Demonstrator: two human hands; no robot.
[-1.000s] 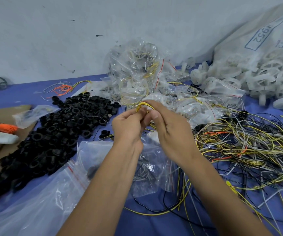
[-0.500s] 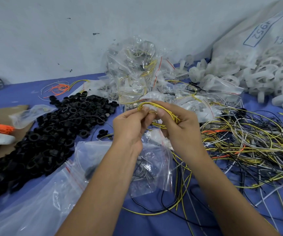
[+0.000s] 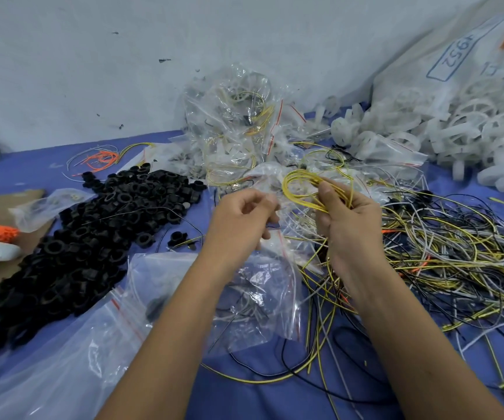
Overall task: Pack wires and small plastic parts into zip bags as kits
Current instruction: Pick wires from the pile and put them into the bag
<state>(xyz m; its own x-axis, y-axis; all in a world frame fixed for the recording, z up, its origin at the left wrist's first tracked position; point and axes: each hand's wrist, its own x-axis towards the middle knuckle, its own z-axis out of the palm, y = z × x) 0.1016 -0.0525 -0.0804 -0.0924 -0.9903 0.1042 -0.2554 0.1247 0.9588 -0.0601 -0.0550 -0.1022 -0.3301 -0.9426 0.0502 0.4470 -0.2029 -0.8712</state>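
While left hand [image 3: 244, 218] fingers curl empty, right hand [image 3: 346, 216] pinches the yellow wire coil [image 3: 302, 184].

At the centre of the frame the right hand [image 3: 347, 219] pinches a coil of yellow wire [image 3: 308, 186]. The left hand [image 3: 241, 219], just beside it, grips the mouth of a clear zip bag [image 3: 262, 298]. Black plastic rings [image 3: 87, 237] heap at left, loose wires [image 3: 456, 256] tangle at right.
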